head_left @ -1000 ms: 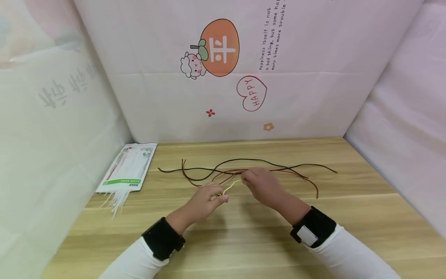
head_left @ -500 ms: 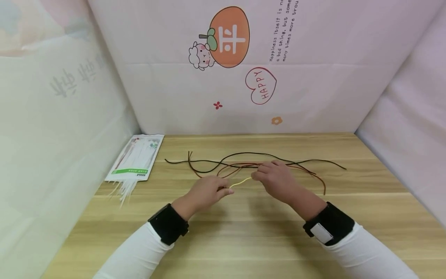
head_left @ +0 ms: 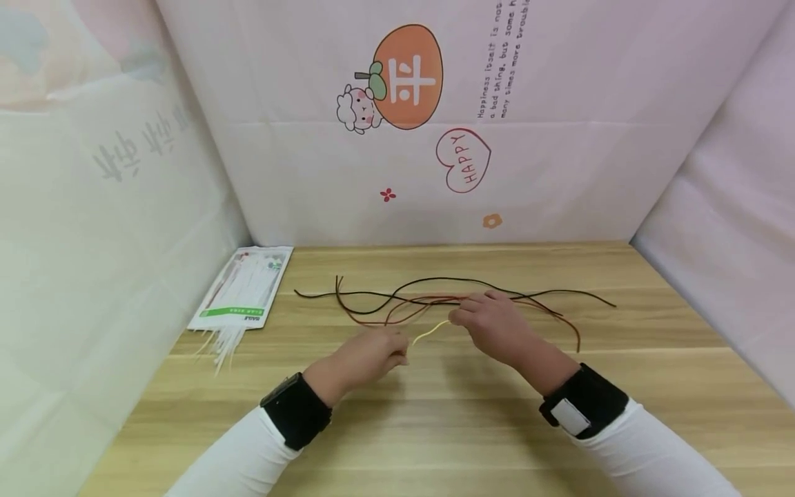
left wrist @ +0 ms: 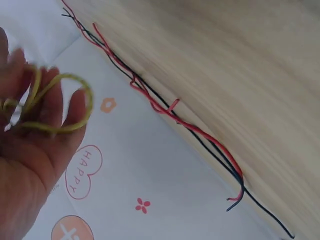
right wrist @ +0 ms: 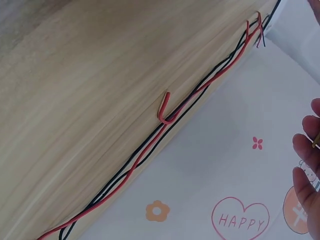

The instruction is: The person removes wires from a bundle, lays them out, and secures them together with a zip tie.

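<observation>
Pale back wall (head_left: 279, 186) (orange fruit (head_left: 408, 77), red heart (head_left: 463, 160)), wrinkled side walls (head_left: 93, 248), wood-grain tabletop (head_left: 428, 435)

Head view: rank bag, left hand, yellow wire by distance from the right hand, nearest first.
From the right hand:
1. Yellow wire: at its fingertips.
2. Left hand: to its left, across a short gap.
3. Bag: far left on the table.

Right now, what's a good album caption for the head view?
Two hands hold a yellow wire before black wires and red wires on a wood-grain table, a packet of white cable ties at left.
</observation>
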A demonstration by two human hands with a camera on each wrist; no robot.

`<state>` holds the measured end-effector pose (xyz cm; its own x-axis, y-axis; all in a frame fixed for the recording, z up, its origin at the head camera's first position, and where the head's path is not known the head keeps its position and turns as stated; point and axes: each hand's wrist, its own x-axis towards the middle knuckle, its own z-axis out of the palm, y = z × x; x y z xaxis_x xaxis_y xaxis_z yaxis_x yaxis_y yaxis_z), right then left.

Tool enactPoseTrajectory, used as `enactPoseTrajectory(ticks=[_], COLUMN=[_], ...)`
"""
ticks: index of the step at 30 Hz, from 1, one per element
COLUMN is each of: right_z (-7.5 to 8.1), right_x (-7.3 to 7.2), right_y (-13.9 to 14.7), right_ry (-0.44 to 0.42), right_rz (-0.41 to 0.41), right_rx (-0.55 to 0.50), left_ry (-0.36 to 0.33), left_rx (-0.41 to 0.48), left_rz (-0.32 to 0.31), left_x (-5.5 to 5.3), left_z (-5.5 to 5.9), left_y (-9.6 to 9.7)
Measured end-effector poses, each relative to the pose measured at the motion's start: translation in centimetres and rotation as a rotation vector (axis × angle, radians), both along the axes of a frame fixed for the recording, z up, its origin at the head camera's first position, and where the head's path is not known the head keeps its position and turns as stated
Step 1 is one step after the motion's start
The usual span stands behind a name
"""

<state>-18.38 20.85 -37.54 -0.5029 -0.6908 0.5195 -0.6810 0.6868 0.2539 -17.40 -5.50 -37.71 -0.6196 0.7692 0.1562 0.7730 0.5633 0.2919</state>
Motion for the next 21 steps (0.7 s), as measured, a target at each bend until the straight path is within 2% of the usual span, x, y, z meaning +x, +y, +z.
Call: enactPoseTrajectory(ticks=[4, 9, 11, 13, 16, 19, 21], right_z=[0.0, 0.2, 0.1, -0.1, -0.6, -1.0, -1.2], right_x=[0.4, 0.8, 1.0, 1.1, 1.2, 1.2, 1.1], right_y=[0.4, 0.0, -0.2, -0.3, -0.2, -0.3, -0.5], right_ry=[-0.033, -0.012, -0.011, -0.025, -0.053, -0.042, -0.037], right_rz=[-0.032, -0.027, -0.04, -0.056, -0.062, -0.04, -0.02], right_rx=[-0.013, -0.006, -0.019, -0.052, -0.136, -0.211, -0.244], left_ry=[0.04, 0.211, 0.28, 0.317, 0.322, 0.328, 0.365], left_rx=[-0.013, -0.157, -0.169, -0.125, -0.005, 0.105, 0.161], left_rz=[0.089, 0.124, 0.126, 0.126, 0.13, 0.139, 0.139], left_x=[0.2, -0.2, -0.2, 0.0, 0.4, 0.6, 0.5], left_z=[-0.5, -1.1, -1.1, -1.0, -0.8, -0.9, -1.0], left_y=[-0.2, 0.3, 0.6, 0.9, 1.3, 1.6, 1.7])
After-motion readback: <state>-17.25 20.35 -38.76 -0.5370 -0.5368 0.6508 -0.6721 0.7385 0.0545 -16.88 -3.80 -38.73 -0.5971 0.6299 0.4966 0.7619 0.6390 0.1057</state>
